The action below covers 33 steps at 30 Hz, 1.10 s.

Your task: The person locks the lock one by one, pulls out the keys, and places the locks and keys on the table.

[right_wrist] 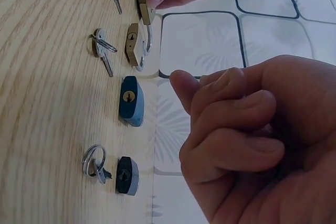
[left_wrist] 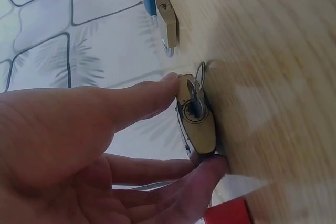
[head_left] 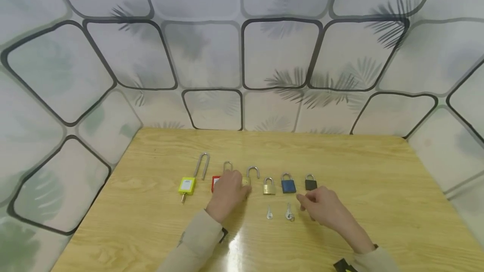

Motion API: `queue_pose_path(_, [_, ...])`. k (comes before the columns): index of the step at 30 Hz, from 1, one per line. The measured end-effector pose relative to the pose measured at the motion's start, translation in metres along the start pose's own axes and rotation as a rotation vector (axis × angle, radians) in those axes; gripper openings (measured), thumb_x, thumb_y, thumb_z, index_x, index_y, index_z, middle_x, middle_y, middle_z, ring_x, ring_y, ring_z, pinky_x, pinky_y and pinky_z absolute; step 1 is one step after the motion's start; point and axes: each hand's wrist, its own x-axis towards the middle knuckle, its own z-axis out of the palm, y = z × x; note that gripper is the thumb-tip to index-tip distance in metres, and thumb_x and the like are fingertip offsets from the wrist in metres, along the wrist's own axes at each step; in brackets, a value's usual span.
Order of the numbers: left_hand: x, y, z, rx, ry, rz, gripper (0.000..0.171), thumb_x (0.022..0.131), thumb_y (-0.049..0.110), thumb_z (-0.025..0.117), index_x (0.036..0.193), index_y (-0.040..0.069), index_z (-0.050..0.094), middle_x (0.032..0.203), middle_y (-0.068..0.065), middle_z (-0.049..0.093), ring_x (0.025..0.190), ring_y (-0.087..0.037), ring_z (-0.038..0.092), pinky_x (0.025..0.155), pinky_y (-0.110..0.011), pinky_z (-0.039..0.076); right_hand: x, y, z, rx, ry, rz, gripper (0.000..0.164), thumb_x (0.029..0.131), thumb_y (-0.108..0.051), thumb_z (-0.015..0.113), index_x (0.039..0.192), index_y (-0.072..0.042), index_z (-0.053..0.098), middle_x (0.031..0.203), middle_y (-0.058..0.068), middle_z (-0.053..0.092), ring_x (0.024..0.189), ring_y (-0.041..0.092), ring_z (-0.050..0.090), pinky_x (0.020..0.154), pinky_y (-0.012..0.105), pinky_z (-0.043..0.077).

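Observation:
My left hand (head_left: pixel 227 192) grips a brass padlock (left_wrist: pixel 202 135) between thumb and fingers; its shackle stands raised. A key (left_wrist: pixel 198 100) on a ring sits in its keyhole. My right hand (head_left: pixel 323 207) is loosely curled, holds nothing, and hovers near a small black padlock (head_left: pixel 311 184). Beside that lock a ringed key (right_wrist: pixel 97 169) lies on the table, seen in the right wrist view. Between the hands stand a second brass padlock (head_left: pixel 269 189) and a blue padlock (head_left: pixel 288 186), both with lowered shackles. In front of them lie a single key (head_left: pixel 269 213) and a ringed key (head_left: pixel 289 213).
Left of my left hand lies a red padlock (head_left: pixel 214 181), partly hidden by the hand. Farther left is a yellow padlock (head_left: pixel 187 185) with a long raised shackle (head_left: pixel 204 163) and a key in its base. A patterned wall (head_left: pixel 280 53) borders the wooden table (head_left: pixel 359 158).

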Motion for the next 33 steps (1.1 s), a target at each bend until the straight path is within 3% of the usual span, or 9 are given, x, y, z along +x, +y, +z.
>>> queue_pose_path(6, [0.004, 0.003, 0.002, -0.060, -0.020, -0.005, 0.037, 0.079, 0.011, 0.081, 0.061, 0.007, 0.049, 0.069, -0.008, 0.050, 0.069, -0.020, 0.043, 0.052, -0.026, 0.035, 0.001, 0.001, 0.001, -0.003, 0.000, 0.010, 0.036, 0.104, -0.028, 0.057, 0.078, -0.009, 0.073, 0.051, -0.001, 0.052, 0.046, 0.010, 0.040, 0.044, 0.020, 0.030])
queue_pose_path(13, [0.009, 0.002, 0.000, -0.202, -0.109, -0.087, 0.054, 0.080, 0.010, 0.084, 0.053, 0.015, 0.037, 0.053, 0.007, 0.025, 0.048, -0.009, 0.028, 0.042, -0.021, 0.024, 0.001, 0.003, 0.003, -0.008, -0.004, 0.030, 0.036, 0.104, -0.030, 0.057, 0.078, -0.010, 0.073, 0.052, 0.000, 0.052, 0.049, 0.012, 0.044, 0.045, 0.023, 0.033])
queue_pose_path(19, [0.010, -0.004, -0.003, -0.228, -0.135, -0.127, 0.054, 0.080, 0.025, 0.089, 0.058, 0.014, 0.041, 0.057, 0.005, 0.031, 0.051, -0.010, 0.033, 0.045, -0.022, 0.028, 0.001, 0.004, 0.004, 0.011, 0.001, 0.023, 0.035, 0.104, -0.030, 0.058, 0.080, -0.010, 0.074, 0.051, -0.002, 0.050, 0.049, 0.012, 0.043, 0.044, 0.022, 0.032])
queue_pose_path(26, [0.014, -0.011, -0.003, -0.339, -0.156, -0.164, 0.055, 0.086, 0.019, 0.081, 0.056, 0.018, 0.035, 0.049, 0.006, 0.033, 0.045, -0.008, 0.031, 0.040, -0.021, 0.024, 0.002, 0.006, 0.003, 0.004, 0.025, 0.032, 0.034, 0.104, -0.030, 0.058, 0.082, -0.011, 0.076, 0.051, -0.001, 0.053, 0.047, 0.010, 0.043, 0.043, 0.021, 0.033])
queue_pose_path(33, [0.019, -0.009, -0.007, -0.287, -0.126, -0.170, 0.049, 0.086, 0.015, 0.073, 0.052, 0.018, 0.039, 0.048, 0.001, 0.045, 0.037, -0.006, 0.033, 0.035, -0.019, 0.023, 0.000, 0.006, 0.000, 0.020, 0.044, 0.016, 0.034, 0.103, -0.031, 0.059, 0.082, -0.011, 0.076, 0.052, -0.002, 0.053, 0.047, 0.010, 0.043, 0.042, 0.021, 0.031])
